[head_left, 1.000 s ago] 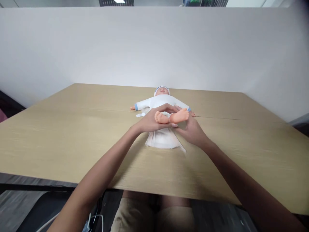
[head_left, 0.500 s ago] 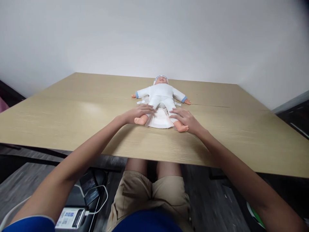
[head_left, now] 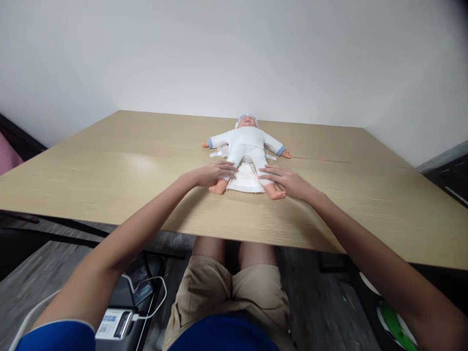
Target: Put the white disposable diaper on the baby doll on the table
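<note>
A baby doll (head_left: 247,138) in white clothes with blue cuffs and a white printed cap lies on its back, arms and legs spread. Under its hips and between its legs is an unfolded white diaper (head_left: 246,180), with tabs sticking out on both sides of the waist. My left hand (head_left: 214,173) rests on the doll's leg at the left, fingers stretched out. On the other leg lies my right hand (head_left: 283,178), its fingers extended across the white fabric and their tips near the diaper's edge.
The doll lies on a wide wooden table (head_left: 109,161) against a white wall. Below the table, at the left, a white power bank (head_left: 114,324) with a cable sits on a black surface. A green and white round object (head_left: 397,324) is at the lower right.
The doll's foot at the left has shifted slightly inward, along with my left hand. My right hand stays on the other leg. The view has moved a little.
</note>
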Demonstrator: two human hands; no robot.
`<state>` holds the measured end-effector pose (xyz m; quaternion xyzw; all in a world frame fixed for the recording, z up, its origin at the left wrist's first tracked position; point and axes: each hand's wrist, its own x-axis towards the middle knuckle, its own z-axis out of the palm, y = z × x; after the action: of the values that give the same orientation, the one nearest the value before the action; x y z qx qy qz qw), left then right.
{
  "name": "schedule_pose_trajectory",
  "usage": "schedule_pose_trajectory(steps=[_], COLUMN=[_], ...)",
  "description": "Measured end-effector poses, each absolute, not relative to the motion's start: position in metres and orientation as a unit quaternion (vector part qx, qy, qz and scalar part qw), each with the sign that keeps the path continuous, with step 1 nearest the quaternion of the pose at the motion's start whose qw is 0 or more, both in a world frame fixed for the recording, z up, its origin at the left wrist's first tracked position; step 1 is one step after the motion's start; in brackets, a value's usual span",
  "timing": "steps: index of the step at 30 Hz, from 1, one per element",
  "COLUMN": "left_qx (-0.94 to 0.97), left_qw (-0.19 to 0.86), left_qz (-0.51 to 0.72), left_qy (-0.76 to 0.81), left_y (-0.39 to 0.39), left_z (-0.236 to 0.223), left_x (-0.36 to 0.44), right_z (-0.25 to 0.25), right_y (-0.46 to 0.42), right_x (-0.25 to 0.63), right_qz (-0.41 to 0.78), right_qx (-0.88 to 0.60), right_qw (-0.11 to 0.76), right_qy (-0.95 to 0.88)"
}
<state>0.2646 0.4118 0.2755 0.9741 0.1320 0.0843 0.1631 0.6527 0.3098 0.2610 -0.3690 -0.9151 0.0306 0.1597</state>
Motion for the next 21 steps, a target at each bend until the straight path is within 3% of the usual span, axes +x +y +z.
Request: schedule_pose_trajectory(steps=[7, 15, 21], left_qx=[0.957, 0.953, 0.94], left_qw=[0.187, 0.097, 0.084], left_qz=[0.088, 0.109, 0.135], left_qy=[0.204, 0.265, 0.302], left_y=[0.389, 0.359, 0.356], left_z=[0.297, 0.288, 0.28], left_x=[0.275, 0.293, 0.295], right_z=[0.278, 0.246, 0.231], right_y=[0.304, 0.272, 0.279], right_x=[0.649, 0.601, 0.59], right_qz=[0.113, -0.053, -0.099], right_qx=[-0.404, -0.465, -0.5], right_qw=[0.168, 0.187, 0.199], right_qy=[-0.892, -0.864, -0.837])
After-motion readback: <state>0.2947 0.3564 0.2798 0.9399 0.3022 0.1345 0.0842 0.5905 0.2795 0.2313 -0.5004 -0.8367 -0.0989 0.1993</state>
